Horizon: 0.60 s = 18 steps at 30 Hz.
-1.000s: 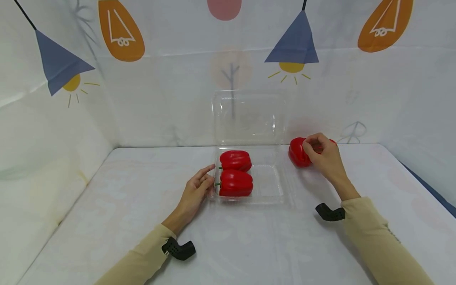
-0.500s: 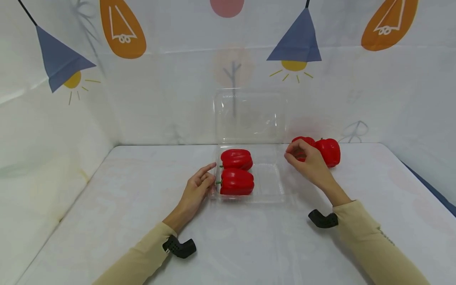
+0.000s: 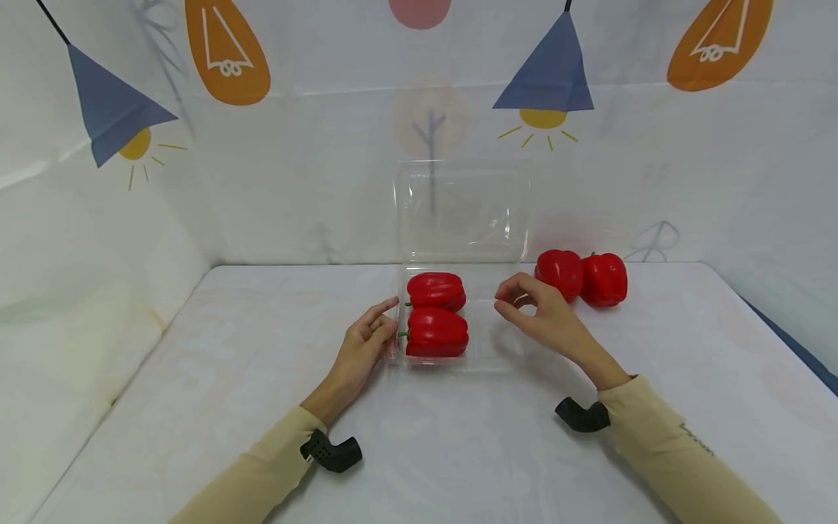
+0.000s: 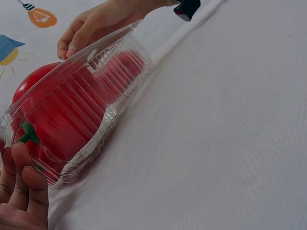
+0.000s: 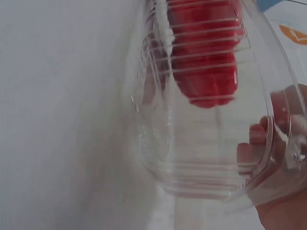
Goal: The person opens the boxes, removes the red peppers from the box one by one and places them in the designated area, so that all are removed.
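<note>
A clear plastic clamshell container (image 3: 500, 342) sits mid-table with its lid (image 3: 458, 211) standing open. Two red peppers (image 3: 436, 290) (image 3: 436, 332) lie in its left half. Two more red peppers (image 3: 559, 273) (image 3: 604, 279) rest on the table to its right. My left hand (image 3: 366, 338) touches the container's left edge with straight fingers (image 4: 21, 187) beside the near pepper (image 4: 57, 120). My right hand (image 3: 533, 313) hovers over the container's right half, fingers loosely curved, thumb and forefinger apart, holding nothing; its fingers (image 5: 254, 141) show through the clear wall (image 5: 192, 158).
A white cloth covers the table (image 3: 419, 451). Patterned white walls (image 3: 294, 182) close in the back and both sides. Black wrist mounts (image 3: 330, 453) (image 3: 581, 416) sit at my sleeves.
My right hand let go of a pepper at the right, leaving it beside the other, and moved left to over the container. The left hand stayed at the container's edge.
</note>
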Each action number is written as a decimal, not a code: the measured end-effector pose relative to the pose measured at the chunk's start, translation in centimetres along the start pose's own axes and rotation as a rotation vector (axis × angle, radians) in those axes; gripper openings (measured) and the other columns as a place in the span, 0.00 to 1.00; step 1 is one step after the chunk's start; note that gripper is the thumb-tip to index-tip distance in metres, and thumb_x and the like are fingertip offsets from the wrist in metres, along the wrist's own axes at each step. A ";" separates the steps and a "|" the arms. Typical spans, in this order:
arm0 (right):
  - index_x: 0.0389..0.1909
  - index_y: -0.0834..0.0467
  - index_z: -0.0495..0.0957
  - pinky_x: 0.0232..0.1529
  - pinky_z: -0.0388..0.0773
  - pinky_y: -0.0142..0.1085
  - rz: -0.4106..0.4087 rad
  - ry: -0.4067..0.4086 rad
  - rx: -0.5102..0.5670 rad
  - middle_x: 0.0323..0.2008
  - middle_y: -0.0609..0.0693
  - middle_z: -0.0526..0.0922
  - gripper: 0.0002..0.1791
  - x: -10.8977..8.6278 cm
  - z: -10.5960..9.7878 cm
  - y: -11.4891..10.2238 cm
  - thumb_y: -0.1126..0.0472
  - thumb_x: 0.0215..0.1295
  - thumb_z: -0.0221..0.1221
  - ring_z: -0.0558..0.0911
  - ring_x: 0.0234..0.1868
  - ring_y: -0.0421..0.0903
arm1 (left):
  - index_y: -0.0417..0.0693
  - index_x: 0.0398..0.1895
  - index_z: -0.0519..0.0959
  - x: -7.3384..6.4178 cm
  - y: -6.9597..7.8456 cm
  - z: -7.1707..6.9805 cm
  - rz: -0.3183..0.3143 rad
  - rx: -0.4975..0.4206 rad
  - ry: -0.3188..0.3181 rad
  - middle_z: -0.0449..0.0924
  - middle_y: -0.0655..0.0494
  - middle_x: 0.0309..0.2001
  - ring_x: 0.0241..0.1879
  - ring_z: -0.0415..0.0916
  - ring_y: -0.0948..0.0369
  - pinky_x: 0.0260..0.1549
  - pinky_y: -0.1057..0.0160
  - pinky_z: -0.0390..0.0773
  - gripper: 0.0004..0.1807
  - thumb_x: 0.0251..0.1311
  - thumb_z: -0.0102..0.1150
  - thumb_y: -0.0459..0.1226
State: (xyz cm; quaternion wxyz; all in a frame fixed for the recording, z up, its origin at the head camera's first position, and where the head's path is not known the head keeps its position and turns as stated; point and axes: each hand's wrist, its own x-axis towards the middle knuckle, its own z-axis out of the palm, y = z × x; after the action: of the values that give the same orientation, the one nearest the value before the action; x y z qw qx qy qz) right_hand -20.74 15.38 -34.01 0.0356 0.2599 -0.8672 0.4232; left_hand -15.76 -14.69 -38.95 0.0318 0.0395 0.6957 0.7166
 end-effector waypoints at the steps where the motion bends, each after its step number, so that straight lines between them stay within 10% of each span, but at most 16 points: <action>1: 0.43 0.53 0.74 0.47 0.78 0.33 -0.007 -0.014 0.003 0.40 0.47 0.80 0.12 0.0 0.1 -0.1 0.60 0.59 0.63 0.79 0.41 0.43 | 0.56 0.66 0.66 0.0 0.0 0.0 0.000 0.000 -0.001 0.71 0.58 0.33 0.27 0.66 0.64 0.21 0.72 0.62 0.23 0.68 0.50 0.38; 18: 0.54 0.56 0.70 0.51 0.78 0.48 -0.106 -0.178 0.057 0.52 0.55 0.77 0.24 -0.2 2.1 -2.1 0.61 0.56 0.65 0.78 0.52 0.53 | 0.55 0.66 0.65 0.1 -0.2 0.0 -0.002 -0.011 -0.003 0.71 0.59 0.33 0.26 0.66 0.66 0.21 0.73 0.64 0.24 0.67 0.50 0.38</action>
State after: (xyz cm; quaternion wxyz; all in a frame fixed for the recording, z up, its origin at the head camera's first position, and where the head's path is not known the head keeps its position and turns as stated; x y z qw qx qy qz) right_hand -19.21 12.84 -33.93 -0.0267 0.3427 -0.8396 0.4206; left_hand -15.82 -14.72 -39.16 0.0338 0.0396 0.6916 0.7204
